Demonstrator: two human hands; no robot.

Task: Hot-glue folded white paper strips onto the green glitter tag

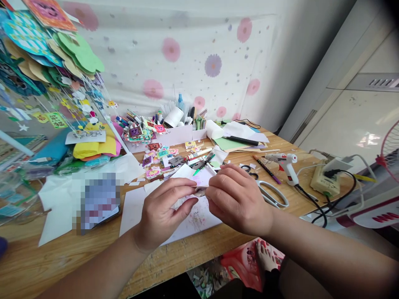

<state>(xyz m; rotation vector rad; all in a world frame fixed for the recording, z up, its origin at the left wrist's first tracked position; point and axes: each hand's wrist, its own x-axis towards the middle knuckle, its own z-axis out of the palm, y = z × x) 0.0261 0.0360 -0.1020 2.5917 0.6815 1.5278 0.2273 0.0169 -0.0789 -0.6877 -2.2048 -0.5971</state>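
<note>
Over the white sheet (pixel 134 211), my two hands nearly meet. The fingers of my right hand (pixel 238 199) are curled closed around a small greyish-white paper piece (pixel 201 192), most of it hidden by them. My left hand (pixel 168 207) has its fingertips at the near end of this piece, its thumb standing apart below them. A folded white paper (pixel 183 171) lies just behind my hands, with a green pen (pixel 199 167) beyond it. Grey-handled scissors (pixel 274 195) lie to the right of my right hand.
Left stands a phone (pixel 101 203), its screen blurred. Small coloured paper cutouts (pixel 152 160) lie before a pen box (pixel 174 135). Right are a marker (pixel 266 169), a glue gun (pixel 288 166) and a power strip (pixel 326 180) with cords. Paper decorations (pixel 77 54) hang upper left.
</note>
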